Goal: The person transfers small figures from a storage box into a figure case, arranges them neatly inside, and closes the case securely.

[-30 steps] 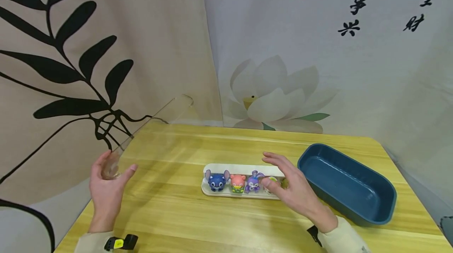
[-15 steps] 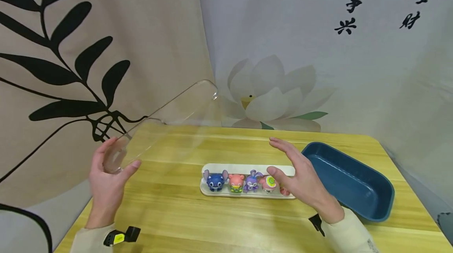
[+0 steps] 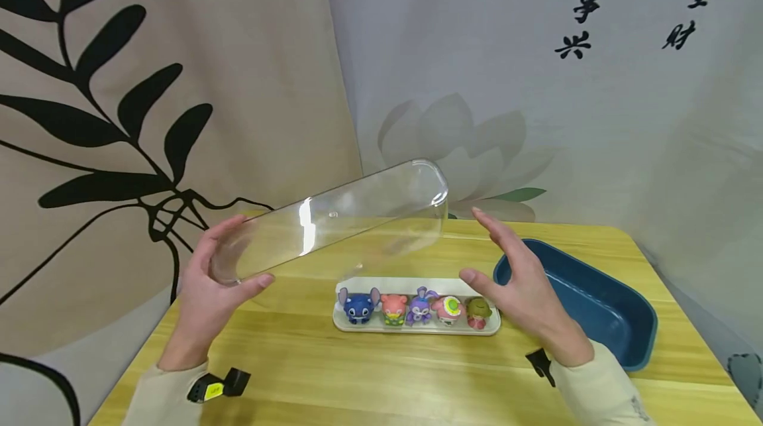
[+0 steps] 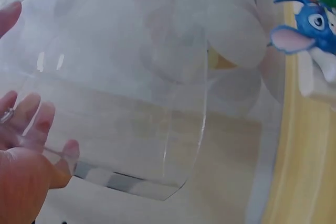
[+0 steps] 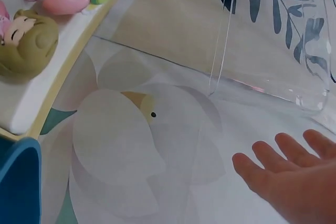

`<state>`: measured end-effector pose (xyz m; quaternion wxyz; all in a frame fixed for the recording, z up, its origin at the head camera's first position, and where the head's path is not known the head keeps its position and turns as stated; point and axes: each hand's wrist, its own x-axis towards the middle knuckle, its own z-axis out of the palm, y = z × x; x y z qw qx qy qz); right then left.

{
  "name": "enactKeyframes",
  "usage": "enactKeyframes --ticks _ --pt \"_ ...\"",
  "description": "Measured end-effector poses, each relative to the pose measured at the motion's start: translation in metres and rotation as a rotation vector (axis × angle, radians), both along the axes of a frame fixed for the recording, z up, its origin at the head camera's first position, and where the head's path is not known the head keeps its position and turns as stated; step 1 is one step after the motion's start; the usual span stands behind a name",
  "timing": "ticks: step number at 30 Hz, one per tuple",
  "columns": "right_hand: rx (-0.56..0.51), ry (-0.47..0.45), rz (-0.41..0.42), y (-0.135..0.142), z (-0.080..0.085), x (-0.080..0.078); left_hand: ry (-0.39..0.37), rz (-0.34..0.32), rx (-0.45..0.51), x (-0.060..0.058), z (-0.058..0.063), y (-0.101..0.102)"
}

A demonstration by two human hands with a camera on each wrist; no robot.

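Observation:
My left hand (image 3: 208,293) grips one end of a long clear plastic cover (image 3: 346,214), fingers and thumb curved round it. The cover is held tilted above the table, its far end raised to the right. Below it stands a white tray (image 3: 387,328) with a row of small figurines: a blue big-eared one (image 3: 359,307), a pink one (image 3: 393,310), a purple one (image 3: 420,309) and others. To the right of the tray, my right hand (image 3: 530,293) hovers with fingers spread, holding nothing. In the right wrist view those fingers (image 5: 262,156) are apart from the cover.
A dark blue basin (image 3: 632,340) sits at the right side of the wooden table (image 3: 334,379), partly behind my right hand. Behind the table hangs a cloth (image 3: 274,68) printed with leaves, a lotus and writing.
My left hand has moved right and swung the clear cover over the tray, turning its broad side toward view. My right hand has shifted slightly right, uncovering the last figurine.

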<state>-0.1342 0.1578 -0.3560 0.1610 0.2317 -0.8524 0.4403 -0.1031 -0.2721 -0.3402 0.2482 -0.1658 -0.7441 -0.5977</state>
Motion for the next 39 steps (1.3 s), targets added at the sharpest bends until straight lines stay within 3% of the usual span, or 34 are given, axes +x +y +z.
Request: enactKeyframes --ticks 4,8,20,27,33,39 --pt "-0.012 -0.012 -0.012 0.004 0.004 0.001 0.011 0.021 -0.099 -0.003 0.003 0.010" --pt "-0.038 -0.005 -0.015 0.008 0.008 0.002 0.014 -0.010 -0.136 -0.006 0.006 0.020" --pt "-0.116 -0.043 0.020 0.023 0.008 0.006 -0.087 -0.171 -0.139 -0.009 0.009 0.041" --pt "-0.097 0.000 0.042 0.031 0.001 0.007 -0.066 -0.241 -0.157 -0.016 0.003 0.047" --pt "-0.027 -0.015 -0.040 0.038 -0.006 0.011 -0.116 -0.235 -0.223 -0.021 -0.005 0.052" --pt "0.004 -0.063 -0.080 0.046 -0.015 0.015 -0.070 -0.279 -0.275 -0.027 -0.014 0.058"
